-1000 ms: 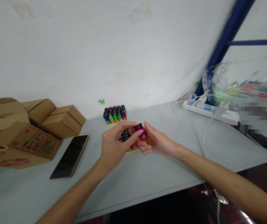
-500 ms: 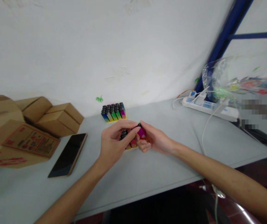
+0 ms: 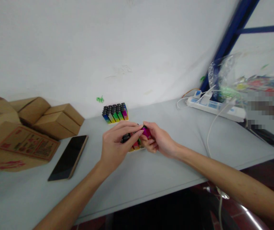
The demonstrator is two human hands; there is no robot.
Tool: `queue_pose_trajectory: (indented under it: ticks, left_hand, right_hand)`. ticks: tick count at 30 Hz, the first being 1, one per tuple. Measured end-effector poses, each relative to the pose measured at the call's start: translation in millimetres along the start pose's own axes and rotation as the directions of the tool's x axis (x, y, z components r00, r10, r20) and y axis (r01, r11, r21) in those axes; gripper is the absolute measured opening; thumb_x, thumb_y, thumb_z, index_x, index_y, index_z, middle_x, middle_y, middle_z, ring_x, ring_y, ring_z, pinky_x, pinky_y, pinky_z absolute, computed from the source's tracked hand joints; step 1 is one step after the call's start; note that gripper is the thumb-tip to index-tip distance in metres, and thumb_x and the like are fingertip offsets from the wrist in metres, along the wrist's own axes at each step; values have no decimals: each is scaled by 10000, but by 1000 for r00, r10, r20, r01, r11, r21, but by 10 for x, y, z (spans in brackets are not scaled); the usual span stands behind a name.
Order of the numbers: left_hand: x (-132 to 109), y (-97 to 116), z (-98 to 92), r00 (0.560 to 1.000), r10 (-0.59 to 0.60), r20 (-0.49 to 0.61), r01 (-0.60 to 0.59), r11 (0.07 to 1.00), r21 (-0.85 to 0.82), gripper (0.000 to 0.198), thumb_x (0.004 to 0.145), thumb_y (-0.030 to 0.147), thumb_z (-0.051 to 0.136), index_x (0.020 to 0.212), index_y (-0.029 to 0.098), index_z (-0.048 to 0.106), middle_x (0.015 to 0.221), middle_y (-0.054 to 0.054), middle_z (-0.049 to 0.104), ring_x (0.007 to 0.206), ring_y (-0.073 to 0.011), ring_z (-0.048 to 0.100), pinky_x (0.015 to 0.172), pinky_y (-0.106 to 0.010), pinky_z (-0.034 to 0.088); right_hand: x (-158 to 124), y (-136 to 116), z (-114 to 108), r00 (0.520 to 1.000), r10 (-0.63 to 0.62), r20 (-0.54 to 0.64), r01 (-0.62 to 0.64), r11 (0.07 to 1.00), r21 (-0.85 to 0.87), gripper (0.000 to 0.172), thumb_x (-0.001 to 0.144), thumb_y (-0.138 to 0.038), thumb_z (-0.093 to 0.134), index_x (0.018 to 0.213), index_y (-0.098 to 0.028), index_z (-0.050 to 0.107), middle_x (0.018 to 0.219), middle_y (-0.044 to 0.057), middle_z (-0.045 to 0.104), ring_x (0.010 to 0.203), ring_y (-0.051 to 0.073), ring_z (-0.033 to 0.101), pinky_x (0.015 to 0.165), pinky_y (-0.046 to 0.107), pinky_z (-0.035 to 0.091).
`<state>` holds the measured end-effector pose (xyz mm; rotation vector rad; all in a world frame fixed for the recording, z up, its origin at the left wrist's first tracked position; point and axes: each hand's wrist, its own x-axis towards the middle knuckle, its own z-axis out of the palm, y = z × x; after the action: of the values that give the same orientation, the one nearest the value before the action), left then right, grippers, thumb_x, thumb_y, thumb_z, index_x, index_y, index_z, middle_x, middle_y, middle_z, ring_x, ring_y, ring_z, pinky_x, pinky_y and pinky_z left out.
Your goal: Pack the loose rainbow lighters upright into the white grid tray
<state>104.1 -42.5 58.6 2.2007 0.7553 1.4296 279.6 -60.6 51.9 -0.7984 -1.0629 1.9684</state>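
Above the table, my right hand is closed around a purple lighter. The fingertips of my left hand pinch at the lighter's black top end, which they partly cover. Just beneath both hands stands a group of lighters with black tops and coloured bodies, largely hidden by my fingers. Farther back, a tight block of upright lighters in blue, yellow, green and pink sits near the wall.
Left of my hands lies a dark phone on the grey table. Brown cardboard boxes crowd the far left. At the back right are a white power strip with cables and a clear plastic bag.
My right hand has turned the purple lighter slightly, tilting it more to the side. My left fingers remain at its top. The whole view has shifted a little.
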Motion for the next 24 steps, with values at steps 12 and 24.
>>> queue_pose_trajectory:
  ticks: [12, 24]
  left_hand:
    - [-48, 74, 88, 982, -170, -80, 163, 983, -81, 209, 857, 205, 827, 1061, 249, 837, 999, -36, 834, 898, -181, 766, 873, -310, 633]
    - [-56, 45, 47, 987, -156, -46, 157, 988, 5, 120, 895, 252, 790, 1009, 216, 798, 967, -47, 797, 871, -179, 749, 838, -297, 629]
  right_hand:
    - [-28, -43, 10, 1000, 0, -1, 0, 1000, 4, 551, 1009, -659, 342, 670, -225, 368, 546, -104, 206, 452, 77, 99, 423, 208, 93]
    - [-12, -18, -24, 999, -5, 36, 5, 1000, -7, 564, 976, -712, 362, 689, -226, 375, 565, -104, 210, 457, 74, 93, 430, 221, 72]
